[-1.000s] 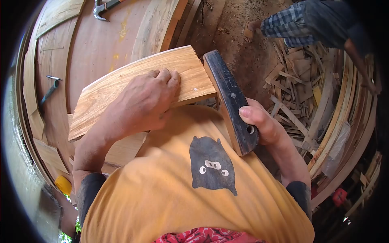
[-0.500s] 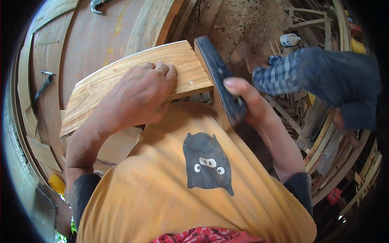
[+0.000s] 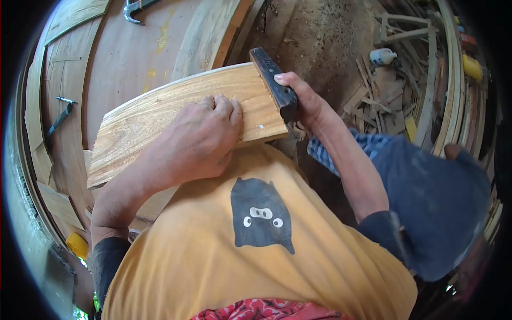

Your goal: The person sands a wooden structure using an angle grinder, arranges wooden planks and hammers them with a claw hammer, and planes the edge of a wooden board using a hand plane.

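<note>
A curved wooden board (image 3: 130, 130) lies tilted in front of my torso, its grain facing up. My left hand (image 3: 210, 130) presses on it with fingers curled together, gripping it near the close edge. At the board's right end is a dark, worn block-shaped tool that looks like a hand plane (image 3: 271, 80), lying along the cut end. My right hand (image 3: 305, 101) is closed on its near end, thumb on top; the other fingers are mostly hidden beneath.
A claw hammer (image 3: 133, 12) lies on a wooden panel (image 3: 120, 58) at the back left. A pen (image 3: 66, 100) and a dark-handled tool (image 3: 60, 120) are further left. A person in dark blue (image 3: 426, 202) bends close at my right. Behind are wood scraps (image 3: 373, 104) and a white bottle (image 3: 382, 56).
My right hand and the plane have moved away from my body along the board's end. The other person has come nearer and lower on the right. The view has shifted slightly.
</note>
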